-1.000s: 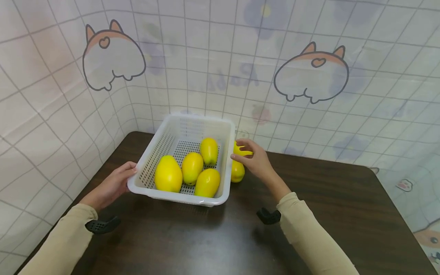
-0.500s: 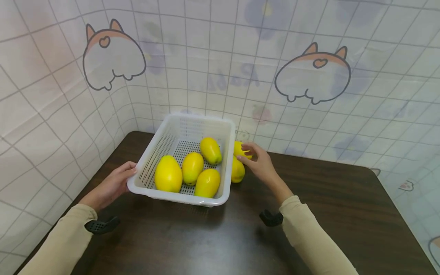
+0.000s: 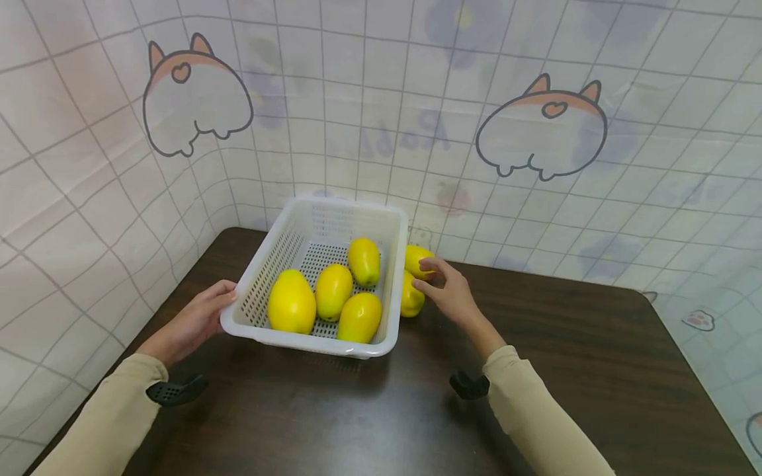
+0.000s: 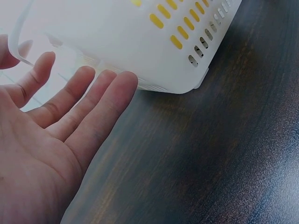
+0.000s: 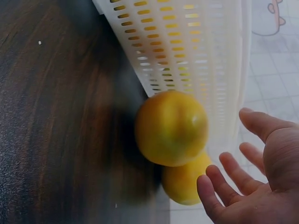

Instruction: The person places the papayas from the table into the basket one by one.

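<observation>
A white perforated plastic basket (image 3: 270,335) sits on the table, with several yellow mangoes (image 3: 334,291) inside, one (image 3: 292,301) clearly larger than the others. My left hand (image 3: 199,317) holds the basket's left rim, the thumb over the edge; in the left wrist view its fingers (image 4: 110,95) lie along the outer wall. Outside the right wall are two more mangoes, a nearer one (image 5: 172,128) and a farther one (image 5: 186,179). Beside and above them hovers my right hand (image 3: 451,291), fingers loosely bent and holding nothing. It partly hides the farther mango in the head view.
The dark wood table (image 3: 571,357) stretches to the right and in front of the basket. Behind and to the left hangs a white grid-patterned cloth (image 3: 381,99) with cartoon prints, close to the basket's back side.
My right hand has drawn slightly right, away from the basket's wall. The mango at the back right inside the basket has rocked and turned. My left hand and the basket stay put.
</observation>
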Demonstrator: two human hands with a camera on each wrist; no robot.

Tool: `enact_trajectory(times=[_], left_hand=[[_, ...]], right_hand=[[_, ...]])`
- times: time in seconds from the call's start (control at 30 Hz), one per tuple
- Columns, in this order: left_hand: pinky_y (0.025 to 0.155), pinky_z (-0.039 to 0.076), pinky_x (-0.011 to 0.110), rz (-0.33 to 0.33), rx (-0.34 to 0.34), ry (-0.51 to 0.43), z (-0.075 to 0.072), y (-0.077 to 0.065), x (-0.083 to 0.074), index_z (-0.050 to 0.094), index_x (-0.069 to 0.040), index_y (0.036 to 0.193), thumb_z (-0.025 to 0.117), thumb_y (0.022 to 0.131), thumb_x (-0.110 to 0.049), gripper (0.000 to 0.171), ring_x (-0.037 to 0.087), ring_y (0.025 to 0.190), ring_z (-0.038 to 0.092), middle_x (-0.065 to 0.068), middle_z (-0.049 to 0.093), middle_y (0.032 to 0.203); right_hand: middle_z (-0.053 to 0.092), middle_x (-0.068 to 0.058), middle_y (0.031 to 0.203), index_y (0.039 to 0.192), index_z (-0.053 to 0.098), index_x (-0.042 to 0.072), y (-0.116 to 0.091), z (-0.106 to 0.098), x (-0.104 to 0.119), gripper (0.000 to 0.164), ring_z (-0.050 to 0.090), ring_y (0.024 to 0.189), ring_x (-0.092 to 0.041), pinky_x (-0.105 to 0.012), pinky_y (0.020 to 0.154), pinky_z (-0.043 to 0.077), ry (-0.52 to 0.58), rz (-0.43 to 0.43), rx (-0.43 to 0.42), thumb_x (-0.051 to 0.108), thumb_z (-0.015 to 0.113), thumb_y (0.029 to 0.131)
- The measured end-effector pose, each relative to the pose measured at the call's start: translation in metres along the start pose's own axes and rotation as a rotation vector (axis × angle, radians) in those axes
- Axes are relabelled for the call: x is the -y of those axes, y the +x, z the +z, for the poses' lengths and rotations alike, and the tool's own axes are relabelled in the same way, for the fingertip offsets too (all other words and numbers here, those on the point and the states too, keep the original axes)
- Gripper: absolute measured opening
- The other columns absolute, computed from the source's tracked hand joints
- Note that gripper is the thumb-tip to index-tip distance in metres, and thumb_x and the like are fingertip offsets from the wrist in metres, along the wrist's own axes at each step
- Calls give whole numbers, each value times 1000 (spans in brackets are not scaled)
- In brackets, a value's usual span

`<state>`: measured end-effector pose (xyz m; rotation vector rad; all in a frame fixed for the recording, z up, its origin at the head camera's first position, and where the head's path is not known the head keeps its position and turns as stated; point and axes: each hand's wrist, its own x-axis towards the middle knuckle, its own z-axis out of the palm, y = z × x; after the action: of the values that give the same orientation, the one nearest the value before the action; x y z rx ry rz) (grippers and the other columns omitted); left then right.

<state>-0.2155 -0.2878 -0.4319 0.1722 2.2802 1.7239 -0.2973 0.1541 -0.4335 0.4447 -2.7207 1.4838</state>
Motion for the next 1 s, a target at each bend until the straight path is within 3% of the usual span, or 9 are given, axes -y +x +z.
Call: enact_trajectory(times=[0.5, 1.0], left_hand=[[86, 52, 31, 12, 8, -15, -1, 0, 4, 37, -8, 127, 36, 104, -39, 39, 15, 101, 61, 2, 51, 120], [86, 51, 32, 1, 1, -11, 0, -1, 3, 36, -7, 128, 36, 104, -40, 41, 15, 101, 60, 4, 50, 121]], right_hand=[[56, -11, 135, 133, 51, 12, -4, 10, -13, 55, 55, 121, -31, -50, 99, 46, 7, 6, 14, 31, 72, 87], [56, -14, 132, 132, 53, 7, -2, 21, -19, 54, 57, 114, -34, -46, 92, 51, -1, 1, 29, 26, 74, 85]])
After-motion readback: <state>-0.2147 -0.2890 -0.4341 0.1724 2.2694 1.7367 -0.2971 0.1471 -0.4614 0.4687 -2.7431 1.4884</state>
